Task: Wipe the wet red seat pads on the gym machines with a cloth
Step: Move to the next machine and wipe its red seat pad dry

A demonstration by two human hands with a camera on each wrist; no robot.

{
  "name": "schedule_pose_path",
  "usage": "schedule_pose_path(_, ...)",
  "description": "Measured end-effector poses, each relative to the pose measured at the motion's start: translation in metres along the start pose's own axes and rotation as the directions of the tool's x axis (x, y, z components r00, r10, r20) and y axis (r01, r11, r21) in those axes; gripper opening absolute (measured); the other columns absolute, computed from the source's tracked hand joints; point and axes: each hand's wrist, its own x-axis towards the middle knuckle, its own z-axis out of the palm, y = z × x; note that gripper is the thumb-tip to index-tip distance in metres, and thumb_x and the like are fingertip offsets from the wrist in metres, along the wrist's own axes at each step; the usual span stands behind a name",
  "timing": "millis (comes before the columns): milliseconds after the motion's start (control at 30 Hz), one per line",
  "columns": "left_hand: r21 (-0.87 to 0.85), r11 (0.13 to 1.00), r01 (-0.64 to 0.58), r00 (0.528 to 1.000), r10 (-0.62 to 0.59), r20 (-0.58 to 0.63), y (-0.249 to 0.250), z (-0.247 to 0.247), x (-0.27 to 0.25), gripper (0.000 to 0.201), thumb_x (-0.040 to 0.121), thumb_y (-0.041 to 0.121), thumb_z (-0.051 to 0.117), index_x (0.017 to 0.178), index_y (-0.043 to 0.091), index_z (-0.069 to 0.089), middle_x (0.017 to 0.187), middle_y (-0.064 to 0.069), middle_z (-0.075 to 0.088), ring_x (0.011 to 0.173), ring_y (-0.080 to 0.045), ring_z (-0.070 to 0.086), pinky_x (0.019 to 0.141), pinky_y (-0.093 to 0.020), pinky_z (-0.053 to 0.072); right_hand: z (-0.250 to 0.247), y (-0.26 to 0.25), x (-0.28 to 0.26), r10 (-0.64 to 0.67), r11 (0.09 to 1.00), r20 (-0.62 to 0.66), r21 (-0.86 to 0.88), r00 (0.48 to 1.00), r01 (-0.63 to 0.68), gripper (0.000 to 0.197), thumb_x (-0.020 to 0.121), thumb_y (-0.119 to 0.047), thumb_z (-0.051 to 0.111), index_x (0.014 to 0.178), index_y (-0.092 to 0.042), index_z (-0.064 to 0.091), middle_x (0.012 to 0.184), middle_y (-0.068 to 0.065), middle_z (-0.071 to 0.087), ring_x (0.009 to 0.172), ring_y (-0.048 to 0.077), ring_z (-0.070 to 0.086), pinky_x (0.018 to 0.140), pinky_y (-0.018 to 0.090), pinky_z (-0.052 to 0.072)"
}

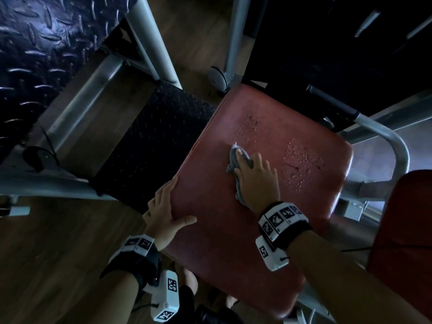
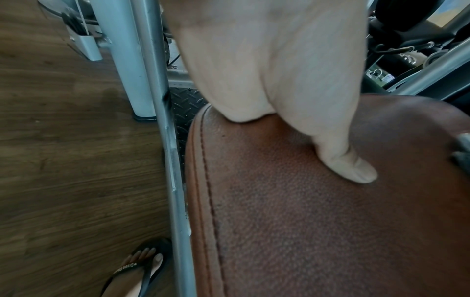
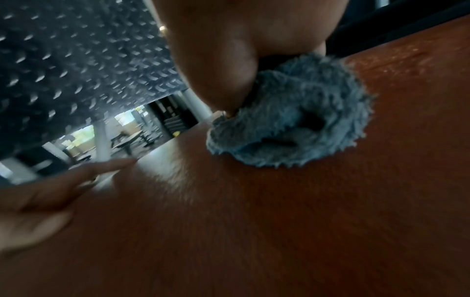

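Observation:
A red seat pad (image 1: 233,242) fills the middle of the head view, with water droplets (image 1: 301,160) beaded on its far right part and more near its far middle. My right hand (image 1: 254,176) presses a bunched grey-blue cloth (image 1: 231,166) onto the pad, just left of the droplets, gripping it. In the right wrist view the fluffy cloth (image 3: 292,124) lies crumpled under my palm on the pad (image 3: 279,231). My left hand (image 1: 163,209) rests on the pad's left edge, fingers straight along it. Its thumb (image 2: 348,164) lies flat on the leather (image 2: 305,231).
A second red pad (image 1: 402,242) stands at the right. A black diamond-plate footplate (image 1: 152,141) and grey steel frame tubes (image 1: 88,94) lie left of the seat, and a curved grey handle (image 1: 397,155) beyond it. My sandalled foot (image 2: 142,267) stands on the wooden floor (image 1: 58,253).

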Motion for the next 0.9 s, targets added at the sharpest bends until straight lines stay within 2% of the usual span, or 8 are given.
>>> schedule_pose_path(67, -0.005, 1.000, -0.003, 1.000, 0.003, -0.001, 0.000, -0.001, -0.001, 0.115, 0.065, 0.055, 0.083, 0.144, 0.063, 0.000, 0.155, 0.019, 0.017, 0.140, -0.023, 0.025, 0.113, -0.057, 0.023, 0.002, 0.002, -0.006, -0.037, 0.998, 0.012, -0.045, 0.999, 0.038, 0.054, 0.098, -0.036, 0.044, 0.148, -0.021, 0.032, 0.117, 0.009, 0.050, 0.086, 0.025, 0.054, 0.071, 0.039, 0.049)
schedule_pose_path(167, -0.004, 1.000, -0.002, 1.000, 0.002, -0.004, 0.000, -0.001, 0.000, 0.116, 0.064, 0.054, 0.083, 0.144, 0.063, 0.000, 0.154, 0.020, 0.017, 0.139, -0.022, 0.025, 0.112, -0.057, 0.023, -0.002, 0.009, 0.005, 0.078, 0.997, -0.038, -0.008, 0.996, -0.078, 0.050, 0.101, -0.038, 0.039, 0.147, -0.021, 0.035, 0.117, 0.010, 0.053, 0.085, 0.024, 0.057, 0.069, 0.038, 0.049)
schedule_pose_path(267, -0.004, 1.000, -0.002, 1.000, 0.002, -0.003, -0.002, 0.000, 0.000, 0.116, 0.063, 0.055, 0.083, 0.145, 0.062, 0.000, 0.155, 0.021, 0.016, 0.140, -0.023, 0.025, 0.111, -0.057, 0.023, -0.010, 0.017, 0.033, 0.201, 0.978, -0.028, 0.064, 0.979, -0.199, 0.052, 0.101, -0.041, 0.037, 0.149, -0.024, 0.030, 0.126, 0.012, 0.051, 0.097, 0.030, 0.059, 0.077, 0.043, 0.050)
schedule_pose_path(367, 0.009, 1.000, -0.001, 1.000, 0.001, -0.004, -0.002, 0.001, 0.001, 0.118, 0.062, 0.056, 0.083, 0.145, 0.061, 0.000, 0.157, 0.020, 0.015, 0.141, -0.024, 0.025, 0.110, -0.058, 0.024, -0.018, 0.022, 0.060, 0.254, 0.963, -0.007, 0.100, 0.967, -0.252, 0.052, 0.101, -0.041, 0.038, 0.150, -0.027, 0.027, 0.131, 0.013, 0.047, 0.105, 0.035, 0.057, 0.083, 0.048, 0.048)
schedule_pose_path(467, 0.004, 1.000, 0.005, 1.000, -0.005, -0.013, -0.001, 0.001, 0.001, 0.118, 0.061, 0.056, 0.083, 0.146, 0.061, 0.000, 0.157, 0.019, 0.016, 0.141, -0.025, 0.024, 0.111, -0.059, 0.024, -0.020, 0.021, 0.067, 0.234, 0.969, -0.001, 0.082, 0.972, -0.233, 0.052, 0.101, -0.041, 0.038, 0.149, -0.026, 0.028, 0.130, 0.013, 0.046, 0.106, 0.034, 0.055, 0.083, 0.047, 0.046)
schedule_pose_path(600, 0.009, 1.000, 0.021, 1.000, -0.021, -0.010, 0.000, 0.001, 0.001, 0.118, 0.062, 0.053, 0.084, 0.147, 0.059, 0.001, 0.157, 0.020, 0.015, 0.140, -0.024, 0.025, 0.111, -0.057, 0.023, -0.014, 0.021, 0.046, 0.080, 0.996, 0.010, 0.028, 0.997, -0.080, 0.051, 0.101, -0.040, 0.032, 0.149, -0.023, 0.029, 0.130, 0.012, 0.047, 0.103, 0.031, 0.057, 0.082, 0.045, 0.049)
schedule_pose_path(667, 0.011, 1.000, 0.022, 1.000, -0.022, -0.011, 0.000, 0.001, 0.000, 0.119, 0.062, 0.053, 0.084, 0.147, 0.058, 0.001, 0.157, 0.021, 0.016, 0.140, -0.024, 0.026, 0.111, -0.057, 0.025, -0.015, 0.026, 0.045, 0.053, 0.999, 0.005, 0.005, 0.999, -0.053, 0.052, 0.100, -0.041, 0.030, 0.149, -0.024, 0.029, 0.127, 0.010, 0.048, 0.100, 0.030, 0.058, 0.080, 0.043, 0.050)
schedule_pose_path(900, 0.001, 1.000, -0.004, 1.000, 0.004, -0.012, 0.001, -0.001, 0.000, 0.118, 0.061, 0.056, 0.083, 0.140, 0.067, -0.004, 0.158, 0.021, 0.016, 0.141, -0.024, 0.026, 0.112, -0.057, 0.026, -0.017, 0.031, 0.077, 0.251, 0.962, 0.035, 0.103, 0.967, -0.253, 0.055, 0.099, -0.042, 0.039, 0.150, -0.029, 0.024, 0.135, 0.012, 0.041, 0.113, 0.036, 0.050, 0.088, 0.051, 0.044)
